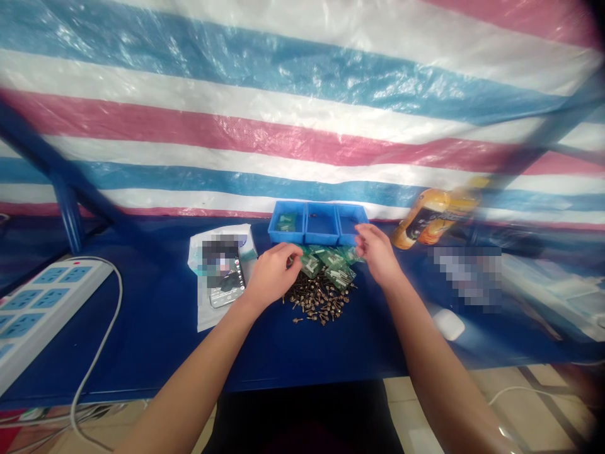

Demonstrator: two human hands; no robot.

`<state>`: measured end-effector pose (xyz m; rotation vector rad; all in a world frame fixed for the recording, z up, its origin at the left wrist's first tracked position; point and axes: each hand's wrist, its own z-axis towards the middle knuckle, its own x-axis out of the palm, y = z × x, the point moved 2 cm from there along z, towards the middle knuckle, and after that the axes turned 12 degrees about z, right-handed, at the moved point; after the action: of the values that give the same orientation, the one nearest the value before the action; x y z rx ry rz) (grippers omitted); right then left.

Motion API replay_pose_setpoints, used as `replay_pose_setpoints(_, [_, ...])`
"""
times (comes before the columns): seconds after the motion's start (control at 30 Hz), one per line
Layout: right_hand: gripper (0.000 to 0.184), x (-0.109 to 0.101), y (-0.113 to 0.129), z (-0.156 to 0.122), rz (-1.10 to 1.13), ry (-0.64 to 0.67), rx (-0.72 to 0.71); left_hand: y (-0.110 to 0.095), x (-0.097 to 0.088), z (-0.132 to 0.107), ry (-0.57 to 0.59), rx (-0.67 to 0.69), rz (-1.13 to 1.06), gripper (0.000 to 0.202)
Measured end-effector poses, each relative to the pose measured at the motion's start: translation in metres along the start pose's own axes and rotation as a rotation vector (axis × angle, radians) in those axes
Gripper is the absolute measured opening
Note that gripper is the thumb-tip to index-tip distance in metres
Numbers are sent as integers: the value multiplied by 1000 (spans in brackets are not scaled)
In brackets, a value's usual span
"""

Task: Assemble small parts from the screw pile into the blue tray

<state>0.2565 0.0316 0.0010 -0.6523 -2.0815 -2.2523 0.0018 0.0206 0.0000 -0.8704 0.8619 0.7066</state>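
My left hand (pixel 275 272) is closed, thumb and fingers pressed together at the left edge of a pile of small green plastic bags (pixel 331 260). Whatever its fingertips hold is too small to make out. On the other side, my right hand (pixel 379 255) has its fingers curled inward beside the bags, just in front of the right blue bin (pixel 347 239); its grip is also unclear. Below the bags lies a heap of small brass-coloured metal screws or bolts (pixel 324 306). Some bags hold light, slim pieces. More green bags (pixel 286 222) lie in the left blue bin (pixel 274 230).
A phone (pixel 227 296) rests on a white packet (pixel 203 318) at left. A power strip (pixel 47 293) with a white cable lies further left. Orange-labelled bottles (pixel 425 217) stand tilted at right, near a white case (pixel 449 324). Striped sheeting (pixel 293 139) hangs behind the blue table (pixel 302 359).
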Motion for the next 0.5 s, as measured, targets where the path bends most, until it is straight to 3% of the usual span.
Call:
replay_pose_setpoints(0.13, [23, 1, -2, -6, -677, 218, -205, 0, -1, -1, 35, 88, 18, 37])
replay_pose_setpoints(0.23, [26, 5, -5, -12, -987, 388, -278, -3, -1, -2, 42, 202, 13, 43])
replay_pose_setpoints(0.33, [29, 11, -2, -18, -1042, 443, -385, -3, 1, -3, 71, 264, 16, 44])
replay_pose_setpoints(0.5, [23, 24, 0, -24, -899, 405, -464, -2, 5, -2, 70, 301, 44, 32])
